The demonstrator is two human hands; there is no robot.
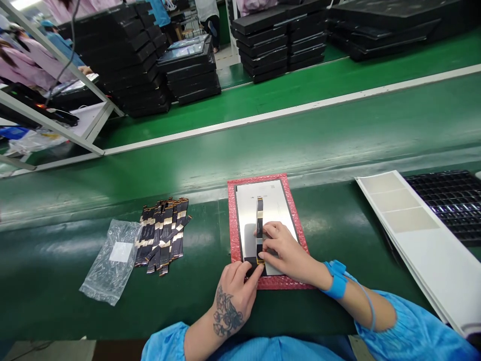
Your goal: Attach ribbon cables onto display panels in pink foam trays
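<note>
A display panel with a silvery back lies on a pink bubble-wrap sheet in front of me. A dark flat flex cable with gold ends stands lengthwise over the panel. My right hand, wearing a blue wrist strap, pinches this cable along its right side near the lower end. At the panel's near edge, my left hand is closed, thumb and index fingertips pressed at the cable's lower end by a black strip. The fingers partly hide the joint.
Several flex cables lie piled at left beside a clear plastic bag. White sheets and a black compartment tray are at right. Stacked black trays stand on the green shelf behind; people work beyond.
</note>
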